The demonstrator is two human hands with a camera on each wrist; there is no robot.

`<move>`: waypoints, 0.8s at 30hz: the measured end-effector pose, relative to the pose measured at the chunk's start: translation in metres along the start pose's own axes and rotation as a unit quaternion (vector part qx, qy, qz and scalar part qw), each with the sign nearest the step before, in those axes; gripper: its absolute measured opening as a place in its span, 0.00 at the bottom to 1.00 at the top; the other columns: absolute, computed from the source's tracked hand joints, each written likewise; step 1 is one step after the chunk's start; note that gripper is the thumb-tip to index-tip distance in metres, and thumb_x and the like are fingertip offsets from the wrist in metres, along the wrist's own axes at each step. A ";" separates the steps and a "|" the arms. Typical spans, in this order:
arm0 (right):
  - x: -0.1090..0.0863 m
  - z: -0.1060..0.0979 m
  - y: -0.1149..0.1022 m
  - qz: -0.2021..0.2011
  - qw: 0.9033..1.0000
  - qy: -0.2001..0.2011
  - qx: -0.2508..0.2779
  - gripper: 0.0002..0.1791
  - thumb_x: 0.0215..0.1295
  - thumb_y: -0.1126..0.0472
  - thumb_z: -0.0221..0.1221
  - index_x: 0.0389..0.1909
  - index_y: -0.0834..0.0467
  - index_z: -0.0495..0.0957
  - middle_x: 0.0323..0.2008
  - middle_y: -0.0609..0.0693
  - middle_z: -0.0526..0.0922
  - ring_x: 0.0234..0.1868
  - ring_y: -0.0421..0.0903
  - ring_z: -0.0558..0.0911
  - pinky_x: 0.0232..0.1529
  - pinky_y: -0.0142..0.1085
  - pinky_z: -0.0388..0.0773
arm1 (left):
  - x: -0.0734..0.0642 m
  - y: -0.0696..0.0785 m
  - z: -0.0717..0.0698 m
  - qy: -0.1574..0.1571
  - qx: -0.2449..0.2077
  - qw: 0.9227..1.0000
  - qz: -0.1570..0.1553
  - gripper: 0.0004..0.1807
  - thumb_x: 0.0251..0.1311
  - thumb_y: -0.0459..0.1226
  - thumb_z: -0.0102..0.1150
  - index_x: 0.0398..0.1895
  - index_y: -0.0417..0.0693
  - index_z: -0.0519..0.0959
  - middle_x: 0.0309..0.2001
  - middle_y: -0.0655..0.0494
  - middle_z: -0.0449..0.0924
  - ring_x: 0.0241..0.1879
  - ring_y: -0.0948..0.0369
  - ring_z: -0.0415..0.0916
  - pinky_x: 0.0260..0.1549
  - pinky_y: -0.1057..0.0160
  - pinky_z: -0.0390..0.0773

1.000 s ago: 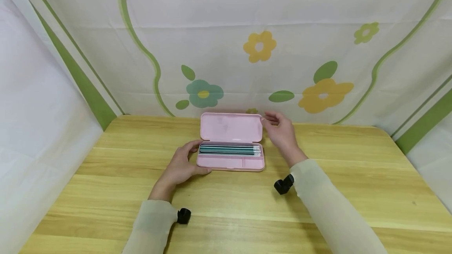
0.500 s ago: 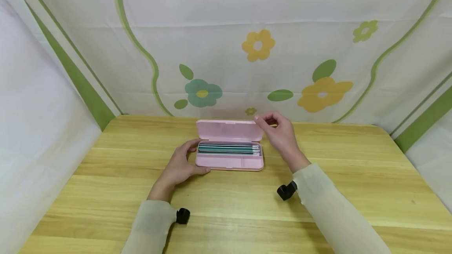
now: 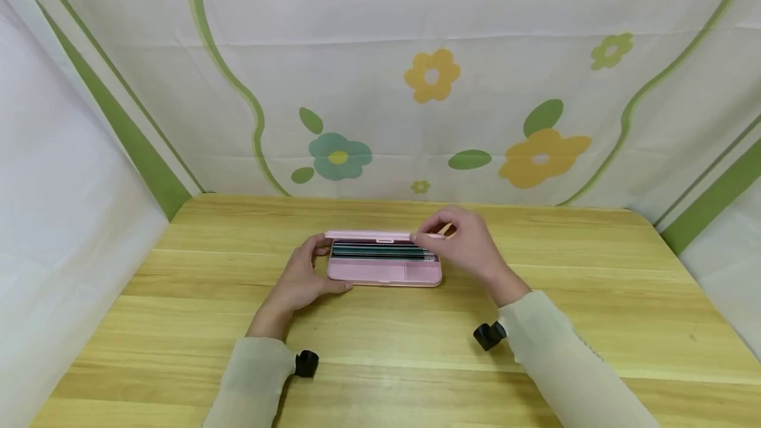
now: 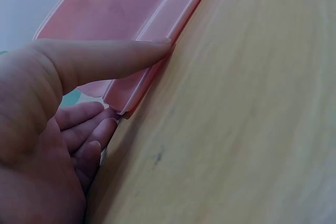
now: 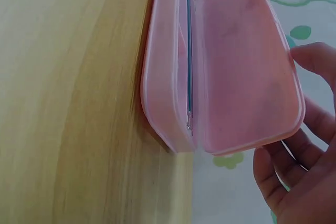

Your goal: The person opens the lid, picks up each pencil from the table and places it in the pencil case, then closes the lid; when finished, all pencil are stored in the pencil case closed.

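Note:
A pink pencil case (image 3: 368, 271) lies on the table, its hinged lid (image 3: 362, 235) standing partly raised at the back. Several dark-and-green striped pencils (image 3: 380, 251) fill its rear compartment, erasers to the right; the front compartments look bare. My left hand (image 3: 300, 283) holds the case's left end, thumb along the front wall and fingers around behind; the left wrist view shows the thumb (image 4: 121, 59) against the edge. My right hand (image 3: 466, 246) pinches the lid's right corner. In the right wrist view the lid (image 5: 247, 72) tilts away from the base (image 5: 160, 77), with fingers behind it.
The wooden table (image 3: 380, 355) extends around the case on all sides. A white cloth backdrop (image 3: 357, 18) with printed flowers hangs right behind the table's rear edge. Small black cameras sit at the left cuff (image 3: 306, 363) and right cuff (image 3: 489, 335).
The lid has swung forward and down from nearly upright, with my right hand moving along with it toward the case. My left hand has stayed on the case's left end.

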State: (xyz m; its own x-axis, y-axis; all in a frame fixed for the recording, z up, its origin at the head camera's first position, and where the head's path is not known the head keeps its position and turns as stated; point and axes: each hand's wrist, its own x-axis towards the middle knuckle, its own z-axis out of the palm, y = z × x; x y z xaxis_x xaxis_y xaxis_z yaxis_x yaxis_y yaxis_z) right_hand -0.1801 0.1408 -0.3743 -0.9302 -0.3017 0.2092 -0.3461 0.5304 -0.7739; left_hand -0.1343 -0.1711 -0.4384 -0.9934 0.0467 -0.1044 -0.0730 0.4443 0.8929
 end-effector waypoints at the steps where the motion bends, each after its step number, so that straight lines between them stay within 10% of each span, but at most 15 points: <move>1: -0.001 0.001 -0.001 -0.004 1.000 -0.005 -0.005 0.07 0.62 0.48 0.77 0.35 0.44 0.89 0.40 0.42 0.89 0.43 0.46 0.83 0.46 0.42 0.83 | 0.000 0.000 0.000 0.000 -0.003 1.000 0.000 0.57 0.46 0.37 0.88 0.79 0.43 0.64 0.70 0.41 0.68 0.72 0.43 0.64 0.78 0.36 0.60; 24: -0.016 0.039 -0.019 -0.076 0.967 -0.046 -0.237 0.20 0.54 0.40 0.80 0.38 0.48 0.87 0.45 0.42 0.86 0.52 0.46 0.82 0.56 0.46 0.82 | 0.001 0.001 -0.001 -0.005 -0.013 1.000 0.022 0.55 0.45 0.33 0.87 0.78 0.44 0.67 0.69 0.43 0.77 0.73 0.45 0.69 0.82 0.40 0.57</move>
State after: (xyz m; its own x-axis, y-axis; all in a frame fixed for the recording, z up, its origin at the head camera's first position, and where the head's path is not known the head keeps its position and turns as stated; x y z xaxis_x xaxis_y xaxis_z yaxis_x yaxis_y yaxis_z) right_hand -0.1539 0.1048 -0.3858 -0.8567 -0.4628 0.2276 -0.5157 0.7715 -0.3725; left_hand -0.1353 -0.1718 -0.4373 -0.9949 0.0741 -0.0681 -0.0310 0.4175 0.9081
